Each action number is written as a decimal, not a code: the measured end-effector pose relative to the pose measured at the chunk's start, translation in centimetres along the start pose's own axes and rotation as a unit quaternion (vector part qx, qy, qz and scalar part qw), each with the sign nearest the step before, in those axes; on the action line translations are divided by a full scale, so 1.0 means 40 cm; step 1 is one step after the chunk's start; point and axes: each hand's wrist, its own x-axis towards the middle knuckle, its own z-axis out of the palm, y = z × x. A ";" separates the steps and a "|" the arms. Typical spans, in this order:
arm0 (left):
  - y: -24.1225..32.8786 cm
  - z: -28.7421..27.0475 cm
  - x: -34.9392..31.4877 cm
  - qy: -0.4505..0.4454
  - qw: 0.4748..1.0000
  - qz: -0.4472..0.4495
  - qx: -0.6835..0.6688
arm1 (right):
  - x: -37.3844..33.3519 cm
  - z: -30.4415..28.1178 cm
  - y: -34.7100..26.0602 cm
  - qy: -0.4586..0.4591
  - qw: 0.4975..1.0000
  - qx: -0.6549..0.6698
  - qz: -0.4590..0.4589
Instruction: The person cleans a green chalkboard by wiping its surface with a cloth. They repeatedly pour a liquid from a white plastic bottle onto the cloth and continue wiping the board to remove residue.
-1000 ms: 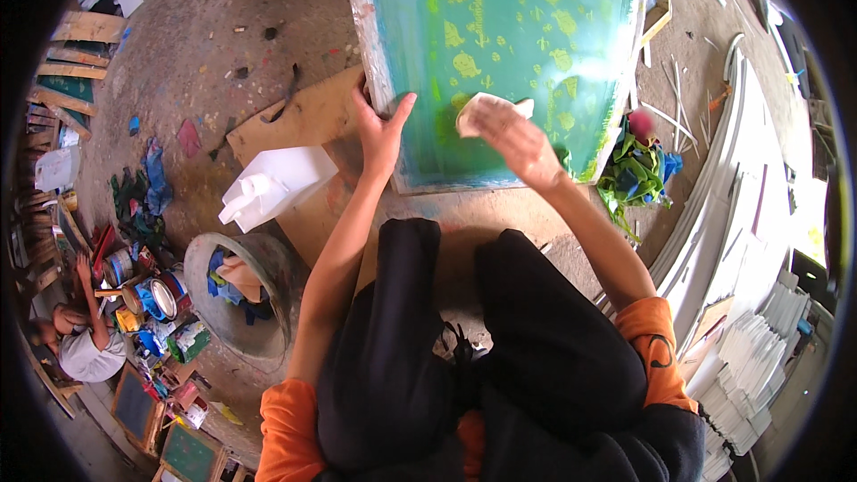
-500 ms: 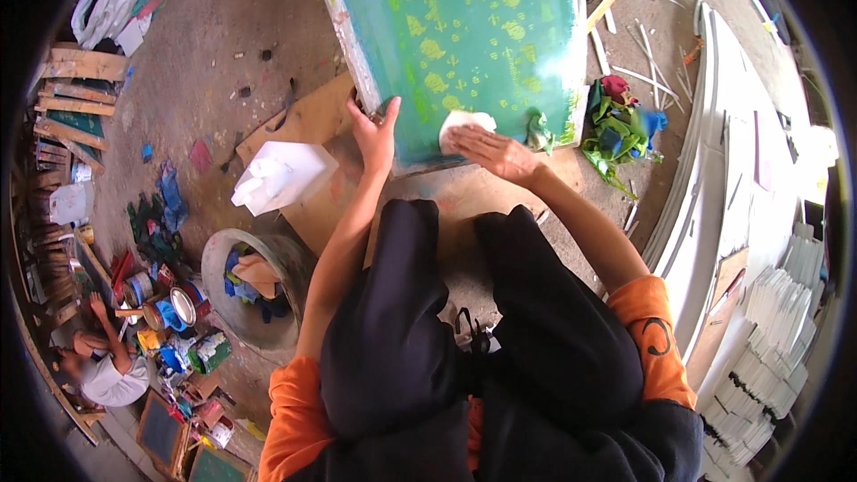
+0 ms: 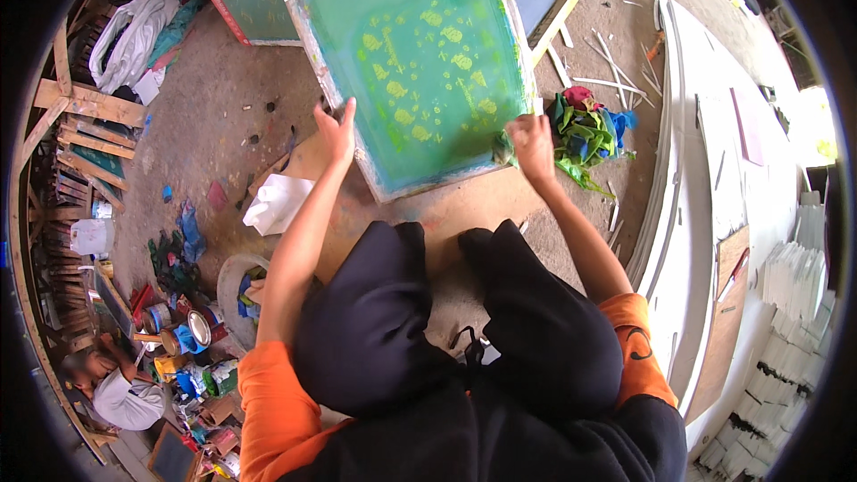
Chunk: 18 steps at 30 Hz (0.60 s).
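Observation:
A screen-printing frame [image 3: 420,62] with green mesh and a yellow-green pattern of small motifs leans in front of my knees. Its rim is pale and stained with paint. My left hand [image 3: 336,138] is closed on the frame's left edge, thumb upward. At the lower right corner my right hand [image 3: 533,150] is closed and slightly blurred; what its fingers hold is hidden. Right beside that hand, a crumpled green cloth [image 3: 503,149] lies on the mesh. The white cloth seen earlier under my right hand does not show now.
A heap of colourful rags [image 3: 585,129] lies right of the frame. Left of my arm are a white plastic container [image 3: 277,203] and a bucket [image 3: 234,281]. Paint cans [image 3: 198,328] and another person [image 3: 125,397] are farther left. Long white panels [image 3: 678,187] run along the right.
The frame shows lower and further left, tilted more. My right hand has left the mesh's lower middle for the right corner, and the white cloth has gone from sight.

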 end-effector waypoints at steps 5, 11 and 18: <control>-0.011 0.032 -0.125 0.008 0.997 -0.071 -0.038 | -0.048 0.077 0.026 -0.057 0.997 -0.012 -0.050; 0.000 0.019 -0.148 0.014 0.982 -0.116 -0.149 | -0.077 0.016 0.103 -0.033 0.992 -0.113 -0.040; -0.005 0.033 -0.140 0.027 0.975 -0.144 -0.166 | 0.077 -0.095 0.140 0.170 0.963 0.077 0.194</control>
